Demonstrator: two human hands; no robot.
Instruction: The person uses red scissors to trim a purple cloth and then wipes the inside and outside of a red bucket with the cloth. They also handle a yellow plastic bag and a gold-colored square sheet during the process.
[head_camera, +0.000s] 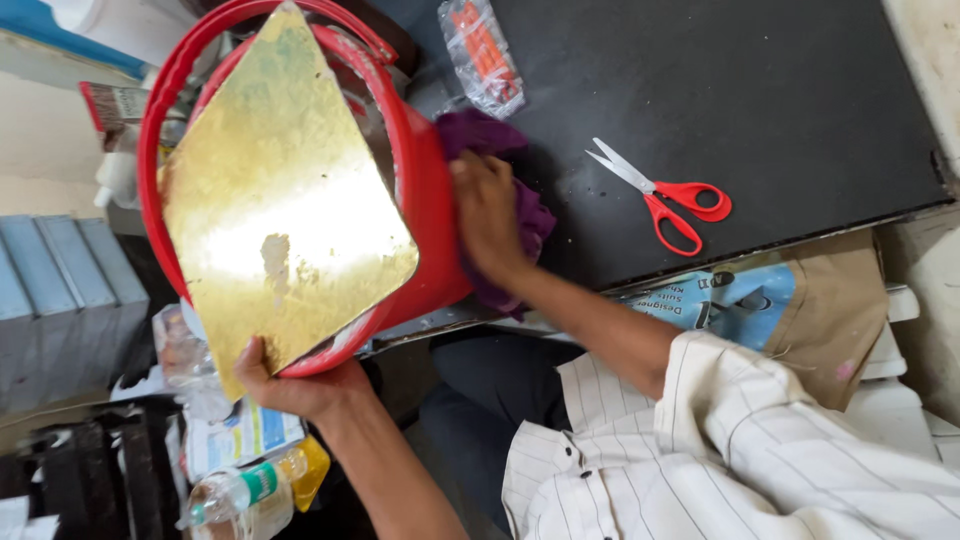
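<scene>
My left hand (295, 388) grips the lower corner of a shiny gold square board (280, 200), thumb on its face. The board lies tilted across the mouth of a red plastic bucket (432, 215) with a red handle. My right hand (487, 212) presses down on a crumpled purple cloth (530, 215), which lies on the black tabletop (800, 90) right beside the bucket's wall. Part of the cloth is hidden under my hand.
Red-handled scissors (668, 197) lie on the tabletop to the right of the cloth. A clear packet with orange contents (482, 52) sits near the bucket. A plastic bottle (235, 492), papers and bags lie low at the left. A brown bag (830, 305) hangs by the table edge.
</scene>
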